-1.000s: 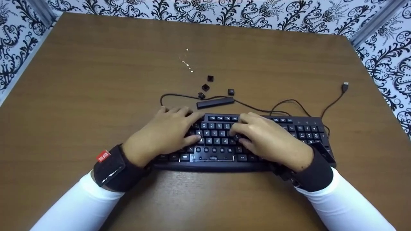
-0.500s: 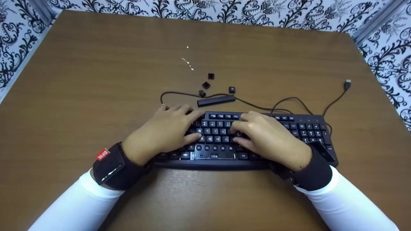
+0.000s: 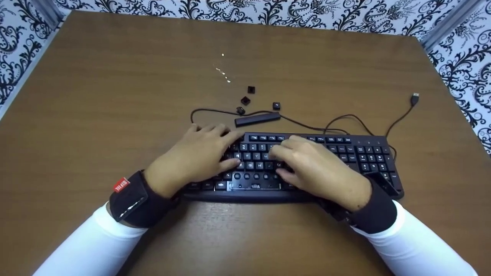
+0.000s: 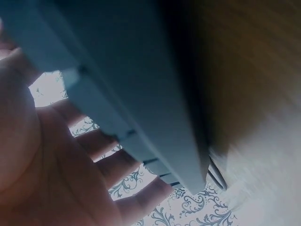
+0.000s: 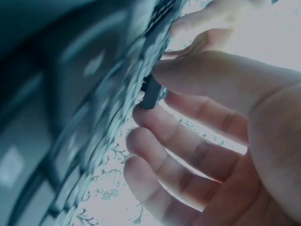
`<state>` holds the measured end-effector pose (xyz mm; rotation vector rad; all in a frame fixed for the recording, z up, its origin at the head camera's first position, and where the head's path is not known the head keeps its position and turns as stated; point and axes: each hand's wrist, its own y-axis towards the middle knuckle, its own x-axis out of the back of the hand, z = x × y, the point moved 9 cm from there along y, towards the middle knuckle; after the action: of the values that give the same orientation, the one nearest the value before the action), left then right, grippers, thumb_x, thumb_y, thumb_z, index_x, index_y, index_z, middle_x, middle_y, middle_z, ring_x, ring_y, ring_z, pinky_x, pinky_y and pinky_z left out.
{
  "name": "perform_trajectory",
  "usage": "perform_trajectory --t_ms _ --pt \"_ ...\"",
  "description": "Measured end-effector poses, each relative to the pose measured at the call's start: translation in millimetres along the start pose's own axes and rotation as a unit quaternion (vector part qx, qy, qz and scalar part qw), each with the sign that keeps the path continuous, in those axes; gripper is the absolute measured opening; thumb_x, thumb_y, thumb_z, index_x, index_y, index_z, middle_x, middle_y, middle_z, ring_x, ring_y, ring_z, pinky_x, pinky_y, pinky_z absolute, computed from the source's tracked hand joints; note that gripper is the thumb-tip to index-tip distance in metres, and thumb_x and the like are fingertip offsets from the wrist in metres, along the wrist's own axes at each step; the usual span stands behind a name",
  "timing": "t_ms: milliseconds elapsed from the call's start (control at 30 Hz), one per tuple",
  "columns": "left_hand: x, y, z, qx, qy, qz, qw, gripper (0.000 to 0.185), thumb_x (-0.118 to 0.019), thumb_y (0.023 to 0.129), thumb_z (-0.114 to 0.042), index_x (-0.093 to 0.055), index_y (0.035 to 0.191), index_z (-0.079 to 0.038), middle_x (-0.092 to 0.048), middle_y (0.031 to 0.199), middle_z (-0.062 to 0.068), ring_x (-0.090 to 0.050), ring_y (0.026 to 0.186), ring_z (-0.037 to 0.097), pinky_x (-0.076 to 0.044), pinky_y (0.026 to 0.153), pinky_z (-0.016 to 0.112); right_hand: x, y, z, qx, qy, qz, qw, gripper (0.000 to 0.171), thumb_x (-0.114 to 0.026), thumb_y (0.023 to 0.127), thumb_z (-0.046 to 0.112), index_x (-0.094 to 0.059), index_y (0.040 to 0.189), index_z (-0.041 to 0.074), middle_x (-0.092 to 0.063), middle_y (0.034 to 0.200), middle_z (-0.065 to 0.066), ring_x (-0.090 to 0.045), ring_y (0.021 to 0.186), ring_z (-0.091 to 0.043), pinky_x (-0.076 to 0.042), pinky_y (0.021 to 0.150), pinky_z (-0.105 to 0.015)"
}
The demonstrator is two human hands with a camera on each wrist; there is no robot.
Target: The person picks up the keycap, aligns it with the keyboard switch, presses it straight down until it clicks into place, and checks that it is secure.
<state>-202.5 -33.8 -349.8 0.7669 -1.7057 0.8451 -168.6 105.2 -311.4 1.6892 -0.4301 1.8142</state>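
Observation:
A black keyboard [image 3: 291, 196] lies on the table with its row of lower letter keys and the space bar place bare of caps. My left hand [image 3: 195, 157] rests over its left end, fingers spread and fairly straight, the thumb on the keys. In the left wrist view, that hand's fingers [image 4: 115, 167] reach along the keyboard's edge. My right hand [image 3: 310, 165] is above the right-middle keys. The right wrist view shows a small black keycap [image 5: 151, 93] pinched between its thumb and a finger, close to the key surface. From the head view, the hand hides this keycap.
Behind the keyboard lie the loose space bar [image 3: 257, 119] and several loose keycaps [image 3: 245, 101]. The keyboard's black cable [image 3: 307, 125] loops behind it, ending in a USB plug [image 3: 414, 99] at the right. Patterned wallpaper [image 3: 299, 13] stands beyond the wooden table [image 3: 134, 69].
My right hand has shifted slightly left and towards me over the keys, uncovering more function keys. My left hand stays in place. The head view has tilted a little.

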Motion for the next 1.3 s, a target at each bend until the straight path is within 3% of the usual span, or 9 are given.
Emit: perform_trajectory --t_ms 300,1067,1300 --pt "1.0 -0.2 0.9 0.003 -0.005 0.0 1.0 0.069 -0.056 0.097 -0.055 -0.034 0.157 -0.027 -0.05 0.148 0.013 -0.046 0.139 0.036 -0.033 0.112 0.064 -7 0 14 0.028 0.01 0.027 0.999 0.017 -0.082 0.079 0.014 -0.07 0.091 0.009 -0.069 0.09 -0.003 -0.061 0.084 -0.019 -0.056 0.077 -0.034" --pt "3.5 -1.6 1.0 -0.001 0.001 -0.011 0.9999 0.07 -0.056 0.097 -0.055 -0.033 0.157 -0.027 -0.051 0.148 0.013 -0.047 0.138 0.037 -0.033 0.112 0.065 -8 -1 10 0.024 0.024 0.044 0.998 0.019 -0.083 0.08 0.013 -0.072 0.095 0.008 -0.068 0.092 -0.005 -0.063 0.085 -0.02 -0.057 0.076 -0.033" --pt "2.0 -1.0 1.4 0.001 0.0 0.0 1.0 0.07 -0.055 0.097 -0.055 -0.032 0.157 -0.027 -0.05 0.149 0.013 -0.045 0.14 0.037 -0.031 0.114 0.066 -10 -1 9 0.014 0.031 0.054 0.998 0.018 -0.082 0.081 0.014 -0.072 0.095 0.009 -0.069 0.092 -0.004 -0.066 0.085 -0.02 -0.058 0.077 -0.034"
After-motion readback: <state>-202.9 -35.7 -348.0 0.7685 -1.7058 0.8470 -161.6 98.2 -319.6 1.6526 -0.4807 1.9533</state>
